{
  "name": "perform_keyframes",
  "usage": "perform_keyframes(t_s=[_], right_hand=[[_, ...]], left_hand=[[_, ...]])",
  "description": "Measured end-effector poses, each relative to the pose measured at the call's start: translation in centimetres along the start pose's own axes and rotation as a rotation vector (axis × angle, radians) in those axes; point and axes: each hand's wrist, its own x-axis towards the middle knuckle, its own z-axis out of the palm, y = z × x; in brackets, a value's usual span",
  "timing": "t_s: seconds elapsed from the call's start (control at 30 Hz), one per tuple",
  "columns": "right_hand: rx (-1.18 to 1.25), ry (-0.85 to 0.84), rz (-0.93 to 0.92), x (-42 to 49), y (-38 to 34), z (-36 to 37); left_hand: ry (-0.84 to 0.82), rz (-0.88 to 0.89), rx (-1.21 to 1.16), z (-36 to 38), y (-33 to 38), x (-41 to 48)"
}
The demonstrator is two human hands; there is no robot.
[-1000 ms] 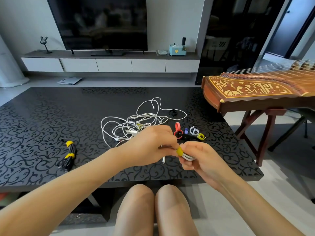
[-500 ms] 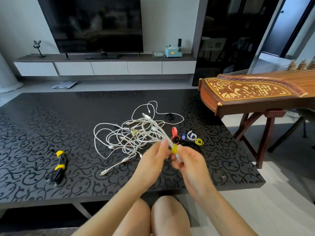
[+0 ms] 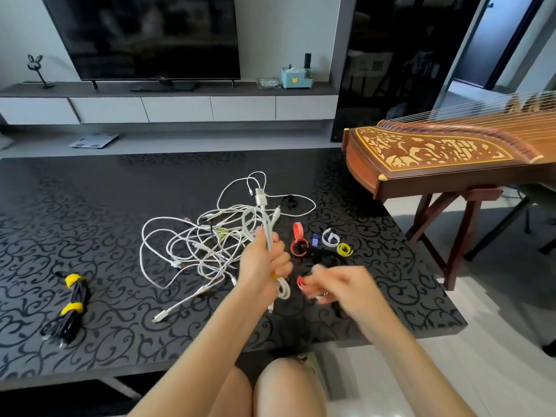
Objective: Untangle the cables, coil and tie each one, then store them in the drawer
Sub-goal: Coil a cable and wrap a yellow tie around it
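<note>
My left hand (image 3: 264, 263) grips a folded white cable (image 3: 267, 224) upright, a yellow tie around it at my fist and its plug ends sticking up. My right hand (image 3: 334, 285), blurred, is a short way to the right with a red tie (image 3: 301, 281) at its fingertips. A tangle of white cables (image 3: 195, 245) lies on the black patterned table (image 3: 90, 206). A black cable bundle (image 3: 70, 308) with two yellow ties rests at the left. Loose ties lie behind my hands: red (image 3: 298, 239), blue (image 3: 315, 239), white (image 3: 330, 237), yellow (image 3: 344, 249).
A wooden zither (image 3: 436, 155) on a stand is close to the table's right edge. A TV console with white drawers (image 3: 177, 108) runs along the far wall, a scale (image 3: 93, 140) on the floor before it. My knees are under the near table edge.
The hands have parted: my left hand now holds the folded white cable alone and upright, while my right hand has moved right and has a red tie at its fingers.
</note>
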Motion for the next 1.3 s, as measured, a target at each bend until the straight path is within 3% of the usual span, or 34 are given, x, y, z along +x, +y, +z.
perform_keyframes(t_s=[0.07,0.13,0.2,0.3,0.4,0.47,0.57,0.63,0.7,0.8,0.9,1.13,1.3], right_hand=[[-0.176,0.333,0.023,2.8,2.0,-3.0],[-0.656,0.530,0.034,5.7,4.2,-5.1],[-0.945,0.474,0.030,8.4,6.0,-6.1],[-1.213,0.252,0.017,11.3,8.4,-6.8],[-1.327,0.203,0.023,12.6,9.3,-6.8],[-1.226,0.288,0.027,12.5,9.0,-6.8],[-0.782,0.438,0.006,10.8,7.0,-6.5],[-0.362,0.356,-0.003,8.2,4.4,-5.2],[-0.003,0.158,0.042,5.0,1.4,-3.3],[0.273,-0.059,0.158,1.3,-1.5,-0.7],[0.543,-0.033,0.253,-0.4,-3.0,1.0],[0.541,0.067,0.136,-3.7,-5.5,3.9],[0.490,0.027,0.095,-5.4,-6.7,4.3]], left_hand=[[-0.009,-0.001,-0.037,-0.9,0.5,0.8],[-0.013,-0.012,-0.031,-1.3,0.4,1.3],[-0.026,-0.033,-0.006,-1.3,-0.3,1.6],[-0.043,-0.050,0.032,-1.4,-0.8,2.0],[-0.062,-0.051,0.155,-1.6,-0.3,2.4],[-0.053,-0.013,0.327,-1.8,0.3,2.4],[-0.008,0.044,0.520,-2.2,0.8,2.2],[0.005,0.077,0.589,-2.0,0.9,1.6],[-0.024,0.157,0.683,-1.7,0.9,0.4],[-0.161,0.390,0.871,-1.2,0.9,-2.4],[-0.363,0.521,0.939,-1.2,1.0,-5.2],[-0.198,0.656,1.024,-1.8,1.8,-7.7],[-0.207,0.675,1.019,-1.6,2.9,-9.3]])
